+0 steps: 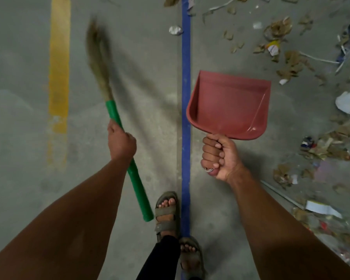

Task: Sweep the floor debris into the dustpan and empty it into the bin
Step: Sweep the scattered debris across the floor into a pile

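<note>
My left hand point(120, 141) is shut on the green handle of a grass broom point(98, 57). Its brown bristles point forward and are blurred, held above the grey concrete floor. My right hand point(219, 155) grips the handle of a red dustpan point(228, 106), which is raised off the floor with its open mouth facing away from me. The pan looks empty. Floor debris point(291, 63) of torn cardboard, paper scraps and wrappers lies scattered to the right of the dustpan. No bin is in view.
A blue floor line point(186, 81) runs straight ahead between my hands, and a yellow line point(59, 77) lies at the left. My sandalled feet point(167, 213) stand near the blue line. A crumpled white paper point(175, 30) lies beside the blue line farther ahead.
</note>
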{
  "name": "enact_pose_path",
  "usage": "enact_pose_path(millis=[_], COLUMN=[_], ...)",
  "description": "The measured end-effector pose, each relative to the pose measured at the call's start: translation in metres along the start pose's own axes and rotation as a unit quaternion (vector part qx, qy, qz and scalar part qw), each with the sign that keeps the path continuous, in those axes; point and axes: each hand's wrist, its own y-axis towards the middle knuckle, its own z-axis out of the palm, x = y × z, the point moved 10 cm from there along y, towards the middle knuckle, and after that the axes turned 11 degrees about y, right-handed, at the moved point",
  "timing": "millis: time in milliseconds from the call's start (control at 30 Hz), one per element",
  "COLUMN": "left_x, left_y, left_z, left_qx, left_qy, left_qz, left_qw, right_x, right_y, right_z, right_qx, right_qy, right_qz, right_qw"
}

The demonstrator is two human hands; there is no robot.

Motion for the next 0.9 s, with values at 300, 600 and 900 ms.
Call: enact_pose_path(millis=[300,600,900], left_x=[-0.029,-0.14,-0.067], left_y=[0.031,0.0,0.044], left_z=[0.028,0.068,-0.019], left_qx=[0.087,0.218,0.07], left_qy=[0.125,0.231,0.135], left_qz=[0.057,0.498,0.31], left_qw=[0.987,0.807,0.938], right_x=[-0.015,-0.019,0.001], right_y=[0.043,0.061,0.084], right_z=[0.023,0.049,0.096], right_qx=[-0.007,-0.013,0.015], right_qy=[-0.028,-0.052,-0.066], right_qz=[0.037,0.047,0.053], right_qw=[0.999,0.997,0.996])
